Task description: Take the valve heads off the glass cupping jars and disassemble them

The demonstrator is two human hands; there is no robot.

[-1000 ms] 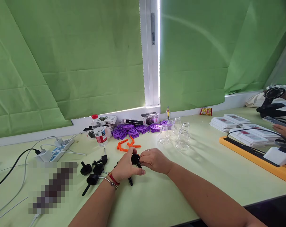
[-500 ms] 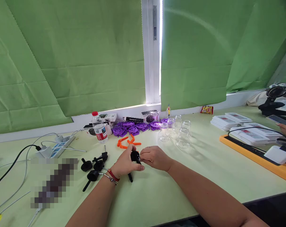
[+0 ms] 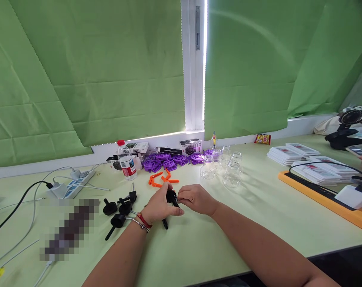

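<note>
On green table, left hand (image 3: 158, 207) and right hand (image 3: 195, 199) both pinching one black knob (image 3: 170, 196), four spare knobs (image 3: 121, 209) left.

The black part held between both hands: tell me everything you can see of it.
The black part is small, dark and looks like moulded plastic, with a rounded head and a thin stem running down and to the right. It is held above the green table, pinched between the left hand and the right hand, whose fingers cover much of it. Similar black pieces lie on the table to its left. Finer detail cannot be made out.
</note>
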